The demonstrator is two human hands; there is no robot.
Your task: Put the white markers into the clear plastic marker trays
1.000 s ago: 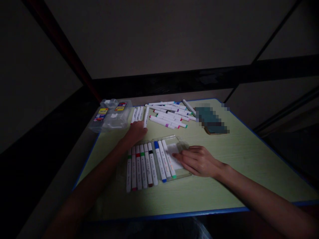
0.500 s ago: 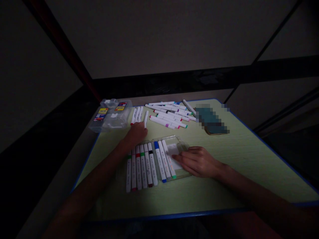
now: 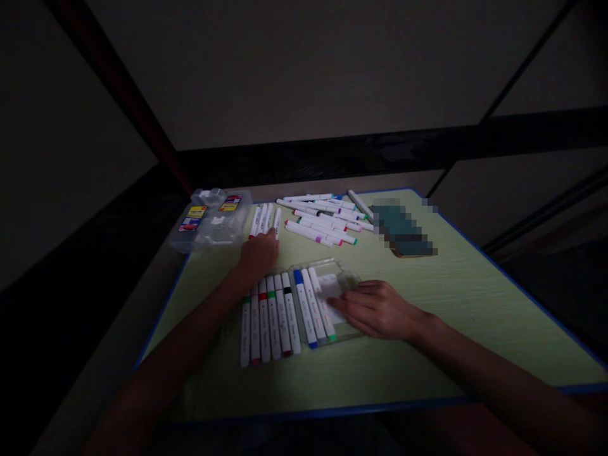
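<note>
My left hand (image 3: 259,254) is at the near ends of a short row of white markers (image 3: 264,218), its fingers closed around the lower end of the rightmost marker (image 3: 278,220). That marker stands slightly apart from the others, dark print showing on its side. My right hand (image 3: 380,310) grips the right side of an open clear plastic case (image 3: 349,337), its fingertips partly hidden. In the case's right half lie three markers (image 3: 313,307), one with a blue cap. Several more markers (image 3: 272,323) fill the left half side by side.
Several loose white markers (image 3: 323,218) with coloured ends lie in a pile at the back. A closed clear box (image 3: 221,228) with labels sits at the back left. A dark green, partly pixelated flat object (image 3: 403,231) lies at the back right. Blue edging (image 3: 332,413) borders the table.
My left hand has shifted slightly left. The rightmost marker of the row has turned so its print shows and moved a little closer to the others. My right hand and the case look unchanged.
</note>
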